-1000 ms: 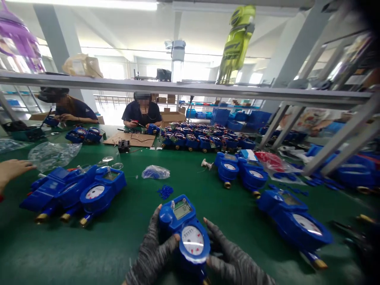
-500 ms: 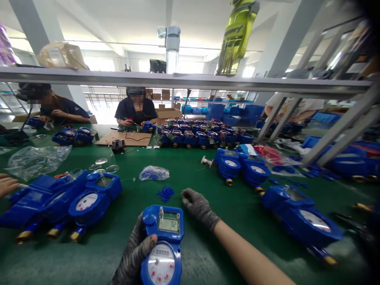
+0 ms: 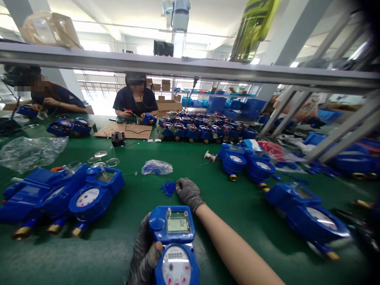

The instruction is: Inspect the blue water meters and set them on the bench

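My left hand (image 3: pixel 145 253), in a grey knit glove, grips the left side of a blue water meter (image 3: pixel 175 241) at the bottom middle; its small screen and white dial face up. My right hand (image 3: pixel 187 192), also gloved, is stretched forward over the green table, its fingers curled down at a small heap of blue plastic bits (image 3: pixel 168 187). Whether those fingers hold a bit is hidden. A clear bag of blue parts (image 3: pixel 156 168) lies just beyond the heap.
Several finished blue meters lie at my left (image 3: pixel 89 196) and right (image 3: pixel 308 215), more in rows further back (image 3: pixel 202 132). Two seated people (image 3: pixel 135 99) work across the table. A metal shelf rail (image 3: pixel 190 67) crosses overhead, with slanted struts on the right.
My right hand left the meter and reached forward to the blue bits. The left hand kept the meter and drew it nearer. Another person's hand at the left edge has gone from view.
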The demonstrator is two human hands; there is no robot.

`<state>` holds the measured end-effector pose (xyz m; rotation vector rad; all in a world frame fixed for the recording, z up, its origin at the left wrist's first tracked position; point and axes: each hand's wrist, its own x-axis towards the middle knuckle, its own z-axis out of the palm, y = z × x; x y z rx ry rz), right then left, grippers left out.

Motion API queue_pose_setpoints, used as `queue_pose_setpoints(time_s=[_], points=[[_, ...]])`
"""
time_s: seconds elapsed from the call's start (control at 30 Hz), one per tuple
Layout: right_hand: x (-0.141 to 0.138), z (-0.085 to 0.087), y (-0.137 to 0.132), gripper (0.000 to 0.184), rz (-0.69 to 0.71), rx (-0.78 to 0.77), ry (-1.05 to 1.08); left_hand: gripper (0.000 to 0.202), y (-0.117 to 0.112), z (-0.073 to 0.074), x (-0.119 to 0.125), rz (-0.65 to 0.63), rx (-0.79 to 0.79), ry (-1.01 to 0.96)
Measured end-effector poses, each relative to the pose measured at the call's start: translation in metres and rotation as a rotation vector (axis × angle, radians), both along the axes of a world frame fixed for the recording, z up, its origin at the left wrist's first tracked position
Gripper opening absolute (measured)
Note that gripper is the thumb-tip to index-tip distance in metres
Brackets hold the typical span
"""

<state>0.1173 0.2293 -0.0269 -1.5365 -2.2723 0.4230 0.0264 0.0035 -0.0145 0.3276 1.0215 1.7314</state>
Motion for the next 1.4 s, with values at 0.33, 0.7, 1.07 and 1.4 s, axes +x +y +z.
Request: queue_pose_setpoints(time_s=[0.33,0.7,1.07,1.4], points=[[0.097,0.056,-0.091,0.009,0.170,0.020,0.507,0.076,-0.008,0.006,-0.010,-0.095,-0.004,0.099],[0.094,0.073,-0.160,0.007,0.524,0.131,0.456,0.056,-0.009,0.000,-0.007,-0.024,0.061,0.216],[0.097,0.092,-0.166,0.016,0.656,0.482,0.014,0.060,-0.010,0.002,-0.006,0.009,0.006,0.240],[0.107,0.064,-0.191,0.023,0.638,0.655,-0.089,0.063,-0.010,0.006,-0.006,-0.044,-0.017,0.208]])
